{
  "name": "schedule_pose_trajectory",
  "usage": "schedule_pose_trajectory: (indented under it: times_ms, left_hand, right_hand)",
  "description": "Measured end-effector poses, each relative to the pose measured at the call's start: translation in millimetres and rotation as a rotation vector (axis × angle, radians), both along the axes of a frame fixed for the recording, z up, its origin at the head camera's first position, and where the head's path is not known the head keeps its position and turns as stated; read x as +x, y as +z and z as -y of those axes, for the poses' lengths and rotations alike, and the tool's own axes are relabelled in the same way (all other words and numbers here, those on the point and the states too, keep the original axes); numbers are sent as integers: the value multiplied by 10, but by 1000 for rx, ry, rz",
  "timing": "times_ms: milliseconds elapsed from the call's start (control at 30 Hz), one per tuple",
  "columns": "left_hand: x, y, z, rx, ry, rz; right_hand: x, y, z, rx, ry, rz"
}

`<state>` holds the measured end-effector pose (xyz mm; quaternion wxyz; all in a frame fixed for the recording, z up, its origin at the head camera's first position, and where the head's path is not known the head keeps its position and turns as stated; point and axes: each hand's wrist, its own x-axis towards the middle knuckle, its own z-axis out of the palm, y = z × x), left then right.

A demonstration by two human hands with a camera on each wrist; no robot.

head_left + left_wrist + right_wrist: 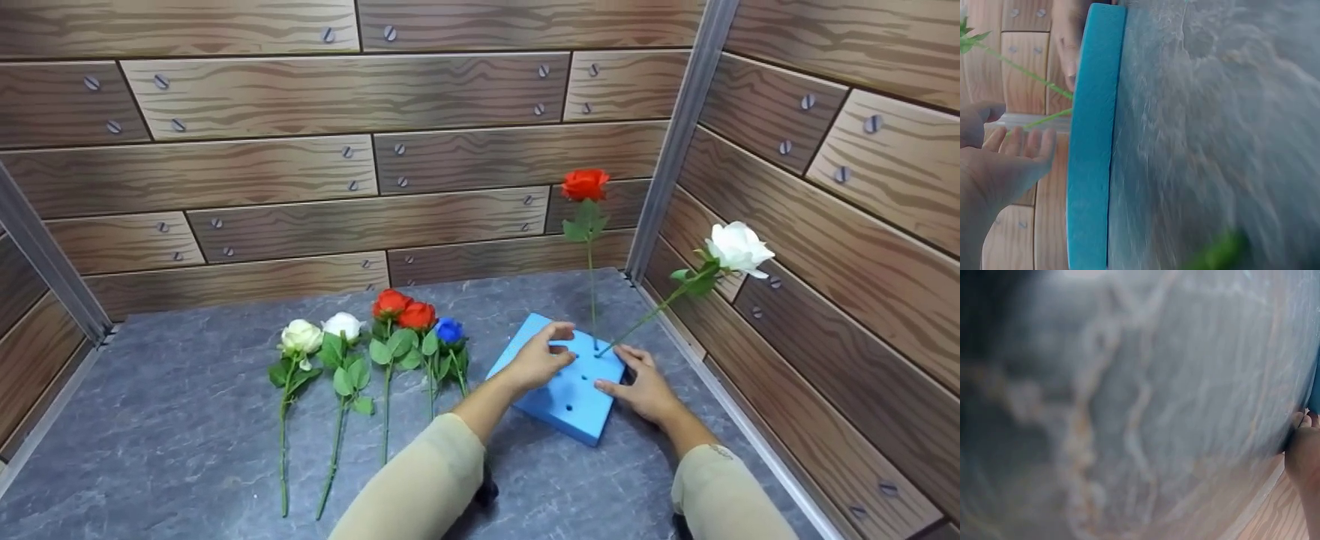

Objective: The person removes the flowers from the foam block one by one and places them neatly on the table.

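Note:
A blue foam block with small holes in its top lies on the grey table. A red rose rises upright from one hole, and a white rose leans right from a hole beside it. My right hand grips the block's right edge, thumb at the top and fingers at the far corner. My left hand hovers over the block with loosely bent fingers and nothing between them. In the left wrist view, that left hand shows beside the rose stems, apart from the block.
Left of the block lie a cream rose, a white rose, two red roses and a blue rose, stems toward me. Wood-patterned walls enclose the table at the back and sides.

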<state>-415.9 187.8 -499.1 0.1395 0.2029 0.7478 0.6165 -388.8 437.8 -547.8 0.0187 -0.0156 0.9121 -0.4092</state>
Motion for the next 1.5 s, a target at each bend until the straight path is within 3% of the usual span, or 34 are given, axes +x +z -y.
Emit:
schedule_pose_trajectory:
  times_ms: [267,467,600,800,1033,1300,1500]
  left_hand:
    - [-57,-61,-199,-24,34,29]
    - [-93,-90,-323,16,11,47]
    - [-125,-118,-449,-5,22,18]
    - [-137,-173,-574,-113,23,-41]
    - [-111,-176,-652,-211,10,-62]
    - [-96,-157,-685,-202,-52,-39]
    - [-76,-190,-708,-208,-9,-58]
  right_hand:
    - [-52,6,87,22,35,-14]
    - [-54,33,101,33,33,-26]
    - [-51,31,76,30,26,-38]
    - [-27,5,55,-7,17,-46]
    - [-14,2,31,-17,2,-41]
    - [-5,-5,-8,-20,1,-52]
    - [10,-12,-22,-26,0,-47]
